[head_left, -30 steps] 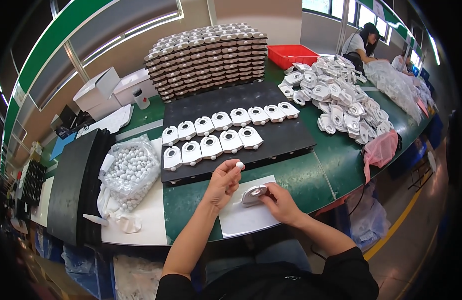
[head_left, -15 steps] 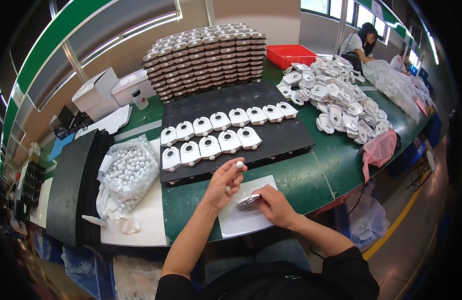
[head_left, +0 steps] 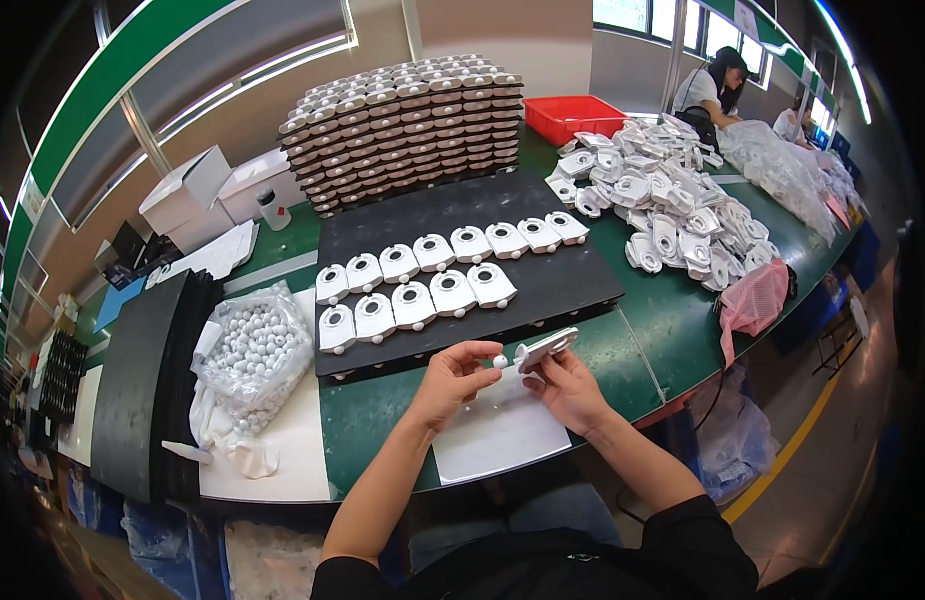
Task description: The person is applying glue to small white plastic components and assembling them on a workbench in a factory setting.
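Raised to one o'clock of the white sheet (head_left: 502, 445), a white housing (head_left: 554, 344) has been brought near the lowered white ball (head_left: 499, 361). Ball is pinched narrowly in the left hand (head_left: 448, 386); housing is clasped in the right hand (head_left: 572, 397). Closer work between both is judged possible.

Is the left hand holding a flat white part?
No, the left hand pinches a white ball; the right hand holds the flat white part.

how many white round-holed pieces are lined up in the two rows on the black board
13: 8 white round-holed pieces in the far row and 5 more in the near row, all on the black board. None in these rows looks hidden.
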{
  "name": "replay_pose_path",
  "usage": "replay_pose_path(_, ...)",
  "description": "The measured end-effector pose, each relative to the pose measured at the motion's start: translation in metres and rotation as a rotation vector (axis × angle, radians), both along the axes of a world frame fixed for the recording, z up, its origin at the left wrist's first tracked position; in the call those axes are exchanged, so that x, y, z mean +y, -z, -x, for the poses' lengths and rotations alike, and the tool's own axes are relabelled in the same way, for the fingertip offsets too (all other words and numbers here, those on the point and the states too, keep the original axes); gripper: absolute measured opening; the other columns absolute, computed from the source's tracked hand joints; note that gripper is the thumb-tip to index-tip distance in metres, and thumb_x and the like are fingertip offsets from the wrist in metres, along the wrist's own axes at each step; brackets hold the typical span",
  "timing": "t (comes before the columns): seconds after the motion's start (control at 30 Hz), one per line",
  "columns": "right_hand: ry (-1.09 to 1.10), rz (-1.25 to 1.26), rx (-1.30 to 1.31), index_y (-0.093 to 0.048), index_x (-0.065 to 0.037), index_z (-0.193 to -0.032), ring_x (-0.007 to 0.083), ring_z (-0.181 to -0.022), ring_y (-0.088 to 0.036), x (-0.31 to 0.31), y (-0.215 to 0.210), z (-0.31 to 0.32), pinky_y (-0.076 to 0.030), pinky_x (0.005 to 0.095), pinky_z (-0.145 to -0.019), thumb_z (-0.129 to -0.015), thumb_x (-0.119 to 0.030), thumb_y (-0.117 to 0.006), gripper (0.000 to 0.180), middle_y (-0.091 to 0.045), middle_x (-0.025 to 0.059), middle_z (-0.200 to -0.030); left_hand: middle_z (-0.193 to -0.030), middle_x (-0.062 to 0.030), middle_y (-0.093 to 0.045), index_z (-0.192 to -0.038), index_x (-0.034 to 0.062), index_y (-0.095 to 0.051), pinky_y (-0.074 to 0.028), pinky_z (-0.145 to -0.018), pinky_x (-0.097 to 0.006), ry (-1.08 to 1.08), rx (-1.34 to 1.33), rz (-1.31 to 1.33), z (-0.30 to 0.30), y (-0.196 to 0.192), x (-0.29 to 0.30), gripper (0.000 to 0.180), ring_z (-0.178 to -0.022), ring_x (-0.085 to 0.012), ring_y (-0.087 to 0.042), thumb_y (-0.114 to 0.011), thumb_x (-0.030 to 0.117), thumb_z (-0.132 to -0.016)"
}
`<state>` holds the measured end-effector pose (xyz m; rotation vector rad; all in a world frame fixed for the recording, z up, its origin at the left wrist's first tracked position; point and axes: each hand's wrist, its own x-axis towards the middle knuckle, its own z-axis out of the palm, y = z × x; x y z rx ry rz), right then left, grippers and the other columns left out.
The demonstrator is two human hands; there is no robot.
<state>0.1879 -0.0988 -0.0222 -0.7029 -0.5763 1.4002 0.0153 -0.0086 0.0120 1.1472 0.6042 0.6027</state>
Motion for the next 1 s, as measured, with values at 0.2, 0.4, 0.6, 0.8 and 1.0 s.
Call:
replay_pose_path(0.2,-0.005,-0.01,-0.009,-0.047,-0.01,-0.11,0.0134,-0.098,-0.051,-0.001,0.003,0.001,-0.042,0.0303,-0.082,-0.091,-0.012,-0.045,0.019,-0.053,0.0027,-0.107,-0.068,0.0058,-0.054,-0.093,0.008,-0.064,-0.027,-0.044,-0.014,-0.006,0.011,-0.045,0.0,0.006,0.0,0.026,-0.054,0.0001,-0.041,-0.071,0.004,-0.068)
replay_pose_path(0.4,-0.007,-0.016,-0.011,-0.046,-0.009,-0.11,0.014,-0.097,-0.051,-0.001,0.004,0.001,-0.043,0.0308,-0.083,-0.091,-0.012,-0.046,0.019,-0.052,0.0035,-0.107,-0.074,0.0043,-0.056,-0.09,0.0071,-0.065,-0.032,-0.048,-0.014,-0.011,0.04,-0.133,-0.001,0.008,-0.001,0.024,-0.059,-0.0004,-0.044,-0.07,0.001,-0.067)
replay_pose_path(0.6,0.007,-0.021,-0.045,-0.046,-0.008,-0.11,0.0135,-0.096,-0.051,-0.002,0.001,0.003,-0.043,0.0305,-0.082,-0.091,-0.013,-0.046,0.02,-0.052,0.0035,-0.106,-0.095,-0.0005,-0.058,-0.086,0.005,-0.066,-0.041,-0.062,-0.016,-0.009,0.017,-0.249,-0.002,0.009,0.001,0.022,-0.074,-0.0034,-0.048,-0.069,-0.003,-0.066)
replay_pose_path(0.8,0.015,0.011,-0.14,-0.046,-0.01,-0.109,0.0125,-0.091,-0.053,-0.001,-0.001,0.006,-0.045,0.0284,-0.076,-0.091,-0.011,-0.045,0.018,-0.054,0.003,-0.103,-0.084,-0.0018,-0.055,-0.112,0.0032,-0.05,-0.042,-0.061,-0.016,-0.004,0.002,-0.19,-0.004,0.003,0.001,0.063,-0.063,-0.0027,-0.045,-0.073,-0.009,-0.055)
replay_pose_path(1.0,-0.043,-0.03,-0.314,-0.046,-0.006,-0.111,0.0101,-0.081,-0.054,-0.004,-0.009,0.0,-0.046,0.0253,-0.073,-0.09,-0.012,-0.049,0.023,-0.055,0.0026,-0.099,-0.078,-0.0004,-0.052,-0.12,0.0054,-0.043,-0.04,-0.061,-0.017,-0.007,-0.026,-0.258,-0.002,-0.003,-0.004,0.076,-0.056,-0.0016,-0.043,-0.079,-0.003,-0.053)
